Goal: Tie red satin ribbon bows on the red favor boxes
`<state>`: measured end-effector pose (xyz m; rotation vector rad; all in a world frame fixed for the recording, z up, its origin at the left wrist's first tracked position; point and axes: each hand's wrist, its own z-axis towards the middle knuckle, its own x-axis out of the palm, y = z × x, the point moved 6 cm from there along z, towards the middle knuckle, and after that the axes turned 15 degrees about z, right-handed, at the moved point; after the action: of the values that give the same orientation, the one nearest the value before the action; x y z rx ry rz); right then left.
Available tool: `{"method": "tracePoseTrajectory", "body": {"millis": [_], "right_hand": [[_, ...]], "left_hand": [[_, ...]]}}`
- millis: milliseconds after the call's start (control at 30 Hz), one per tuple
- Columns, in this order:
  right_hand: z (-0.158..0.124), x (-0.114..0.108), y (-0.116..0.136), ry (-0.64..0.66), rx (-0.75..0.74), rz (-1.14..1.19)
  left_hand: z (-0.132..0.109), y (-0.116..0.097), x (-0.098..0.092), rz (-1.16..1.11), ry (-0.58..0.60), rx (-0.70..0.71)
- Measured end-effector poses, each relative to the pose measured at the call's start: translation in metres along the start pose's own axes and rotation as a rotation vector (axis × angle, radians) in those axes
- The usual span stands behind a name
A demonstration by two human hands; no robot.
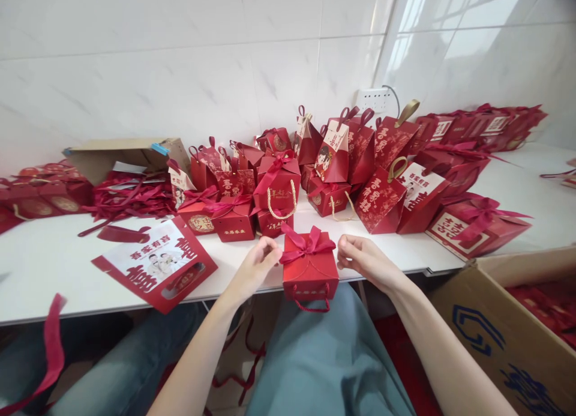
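A small red gift box (310,278) with a twisted cord handle hanging down its front sits at the table's front edge, right before me. On its lid is a tied bow of dark pink ribbon (309,244). My left hand (261,261) is closed in a pinch at the left end of the ribbon. To the right of the box, my right hand (360,257) has its fingers curled together close to the bow's right side; whether any ribbon lies in them is hidden.
Several finished red boxes (234,219) crowd the white table (243,266) behind. A flat printed bag (155,263) lies left, near a heap of ribbons (130,194). A cardboard carton (477,326) stands at the right. Another person's leg (130,362) is at lower left.
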<state>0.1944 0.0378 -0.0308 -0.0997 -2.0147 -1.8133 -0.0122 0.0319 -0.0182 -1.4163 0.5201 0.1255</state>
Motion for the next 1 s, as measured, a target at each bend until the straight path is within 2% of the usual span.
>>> {"method": "tracePoseTrajectory", "body": {"millis": [67,100,233,300,367,467,533,567,633,700,767,900,933,1000], "right_hand": [[-0.001,-0.01,0.002,-0.13,-0.106,-0.062],[-0.001,-0.011,0.003,-0.164,-0.151,-0.075],[-0.007,0.001,0.002,-0.121,-0.205,-0.125],[-0.016,0.004,0.005,-0.15,-0.222,-0.188],[-0.029,0.008,0.006,-0.118,-0.194,-0.188],[-0.047,0.02,0.001,0.108,-0.07,-0.024],[-0.054,0.02,0.002,0.114,-0.064,0.003],[-0.054,0.016,0.004,0.053,-0.09,-0.028],[-0.051,0.01,0.006,-0.063,-0.137,-0.115],[-0.045,0.009,0.006,-0.105,-0.158,-0.179],[-0.038,0.012,0.003,-0.101,-0.16,-0.256],[-0.035,0.028,0.0,-0.043,-0.144,-0.46],[-0.038,0.032,0.004,-0.077,-0.184,-0.527],[-0.049,0.042,0.02,-0.179,-0.386,-0.698]], "left_hand": [[-0.009,-0.003,-0.003,0.073,-0.158,0.029],[-0.013,-0.005,-0.002,0.112,-0.189,0.045],[-0.019,-0.007,0.01,0.216,-0.107,0.094],[-0.018,-0.001,0.003,0.184,-0.133,0.076],[-0.018,0.009,-0.016,0.161,-0.319,0.004],[-0.032,0.02,-0.042,0.147,-0.696,-0.073],[-0.043,0.018,-0.044,0.115,-0.784,-0.026],[-0.046,0.014,-0.041,0.108,-0.763,0.014],[-0.047,0.007,-0.028,0.122,-0.645,0.069],[-0.044,0.002,-0.014,0.132,-0.505,0.08],[-0.039,0.001,-0.005,0.102,-0.417,0.044],[-0.031,0.001,0.001,0.033,-0.365,-0.033],[-0.03,-0.001,0.001,0.031,-0.366,-0.039],[-0.026,-0.004,0.0,0.033,-0.369,-0.047]]}}
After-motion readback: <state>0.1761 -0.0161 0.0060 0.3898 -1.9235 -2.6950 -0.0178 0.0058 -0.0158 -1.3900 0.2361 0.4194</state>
